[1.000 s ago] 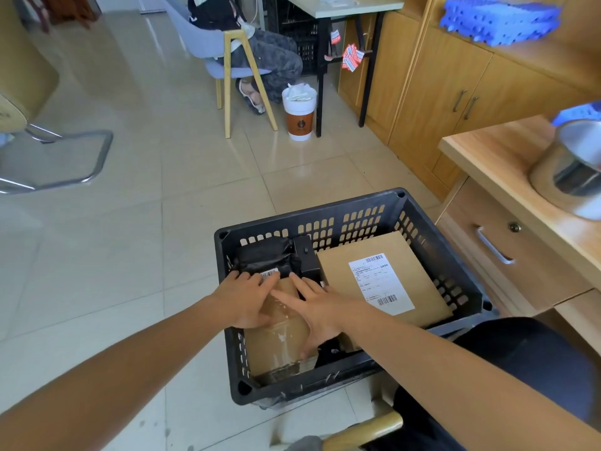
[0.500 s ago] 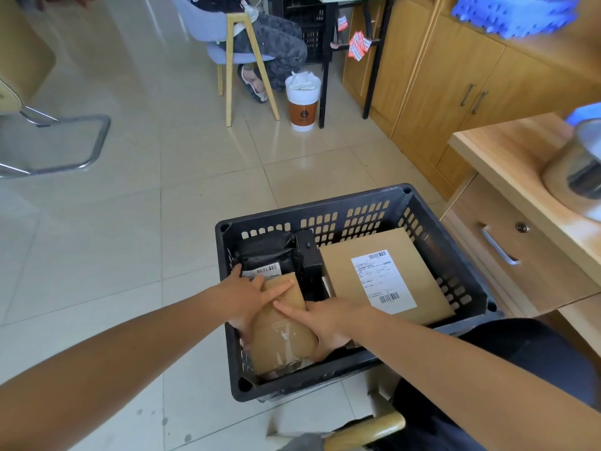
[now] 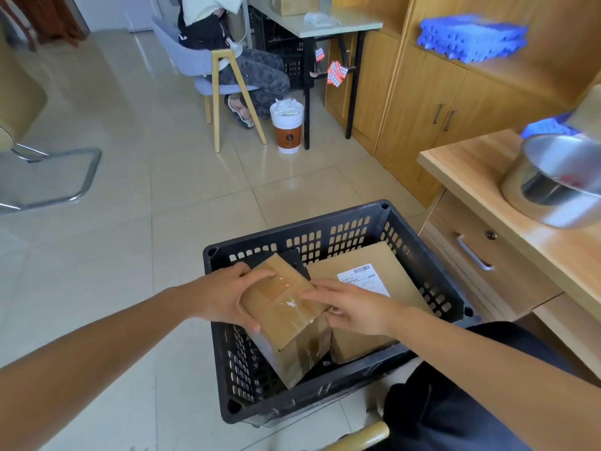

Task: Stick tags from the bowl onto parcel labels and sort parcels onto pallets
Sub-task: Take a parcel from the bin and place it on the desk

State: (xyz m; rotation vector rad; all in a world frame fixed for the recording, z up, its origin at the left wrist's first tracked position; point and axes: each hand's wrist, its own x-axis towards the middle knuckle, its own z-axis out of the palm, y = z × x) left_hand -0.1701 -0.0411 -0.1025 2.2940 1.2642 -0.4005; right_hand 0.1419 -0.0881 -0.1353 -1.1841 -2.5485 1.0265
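A small brown cardboard parcel (image 3: pixel 286 307) wrapped in clear tape is tilted up above the black plastic crate (image 3: pixel 325 405). My left hand (image 3: pixel 224 297) grips its left side, thumb on top and fingers underneath. My right hand (image 3: pixel 354 307) holds its right edge with curled fingers. A larger flat brown parcel (image 3: pixel 387 265) with a white shipping label (image 3: pixel 362 278) lies in the right half of the crate. A steel bowl (image 3: pixel 553 187) sits on the wooden desk (image 3: pixel 471 170) at the right; its contents are hidden.
Blue plastic pallets (image 3: pixel 471 37) lie on the cabinet shelf at the upper right. A person sits on a chair (image 3: pixel 221 83) at a table farther back, with a small bin (image 3: pixel 287 126) beside it. Tiled floor lies to the left of the crate.
Both hands have lifted the small taped parcel out of the crate's left side and tilted it up. The black parcels behind it are now mostly hidden.
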